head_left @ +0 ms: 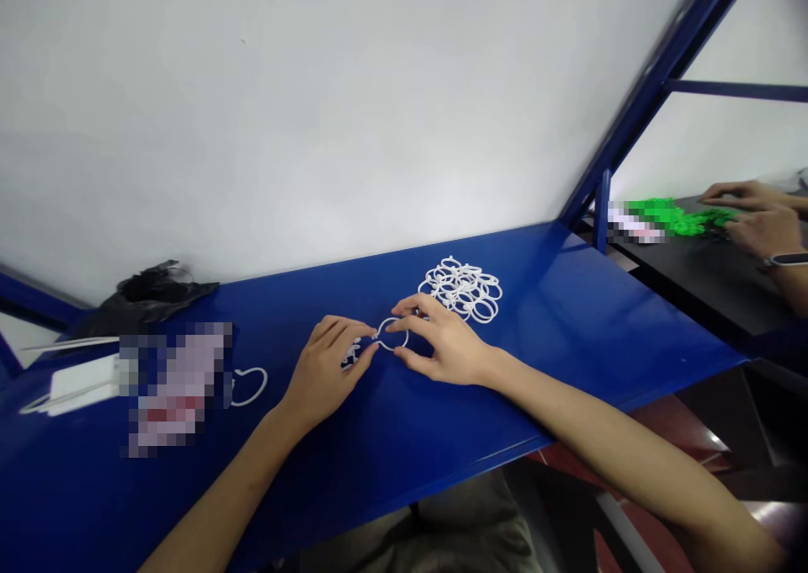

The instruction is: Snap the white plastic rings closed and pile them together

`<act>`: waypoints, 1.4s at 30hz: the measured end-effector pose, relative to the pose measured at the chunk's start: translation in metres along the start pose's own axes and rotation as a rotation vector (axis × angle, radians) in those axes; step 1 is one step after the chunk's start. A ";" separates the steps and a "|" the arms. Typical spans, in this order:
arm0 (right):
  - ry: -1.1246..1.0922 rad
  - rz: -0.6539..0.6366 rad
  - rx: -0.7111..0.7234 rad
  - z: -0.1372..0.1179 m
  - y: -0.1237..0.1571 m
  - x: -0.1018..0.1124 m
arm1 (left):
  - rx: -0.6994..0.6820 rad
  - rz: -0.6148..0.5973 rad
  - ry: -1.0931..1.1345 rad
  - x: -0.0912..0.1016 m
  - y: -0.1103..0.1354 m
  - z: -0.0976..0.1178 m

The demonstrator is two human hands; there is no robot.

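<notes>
Between my two hands is a white plastic ring [407, 337] with a small gap and knobbed ends on its left side. The thumb and index finger of my left hand [325, 371] pinch it at those ends. My right hand [445, 342] has its thumb and fingers around the opposite side of the loop. Small white pieces [351, 354] lie on the blue table under my left fingers, partly hidden. Just beyond my right hand sits a loose pile of white rings [464, 287].
Another white ring [266, 379] lies beside a blurred-out pinkish item [183, 379] on the blue table [379, 464]. Further left are a white flat item [82, 384] and a black plastic bag [151, 295]. At right, another person's hands [767, 220] work near green pieces [669, 215].
</notes>
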State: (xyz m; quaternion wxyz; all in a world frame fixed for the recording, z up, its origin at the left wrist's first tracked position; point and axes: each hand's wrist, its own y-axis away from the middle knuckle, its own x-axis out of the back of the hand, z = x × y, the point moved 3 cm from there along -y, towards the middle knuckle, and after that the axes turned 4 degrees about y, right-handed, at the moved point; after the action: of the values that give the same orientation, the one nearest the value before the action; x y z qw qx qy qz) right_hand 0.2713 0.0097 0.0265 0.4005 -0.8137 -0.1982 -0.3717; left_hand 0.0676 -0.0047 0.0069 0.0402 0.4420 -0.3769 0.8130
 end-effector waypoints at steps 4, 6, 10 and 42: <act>0.002 -0.069 0.015 -0.001 0.000 -0.001 | 0.013 0.000 0.016 0.002 0.000 0.001; 0.010 -0.100 0.023 -0.001 0.000 -0.002 | 0.012 -0.008 0.026 0.002 0.000 0.001; 0.001 -0.131 0.011 0.001 0.000 -0.004 | 0.018 -0.024 0.040 0.001 0.000 0.001; -0.138 -0.039 -0.053 0.005 0.000 -0.008 | -0.067 0.021 0.081 0.002 0.001 0.006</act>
State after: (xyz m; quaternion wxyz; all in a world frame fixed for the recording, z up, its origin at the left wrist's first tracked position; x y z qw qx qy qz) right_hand 0.2684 0.0133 0.0181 0.3570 -0.8436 -0.2316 -0.3274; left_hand 0.0703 -0.0096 0.0099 0.0617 0.4032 -0.4067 0.8174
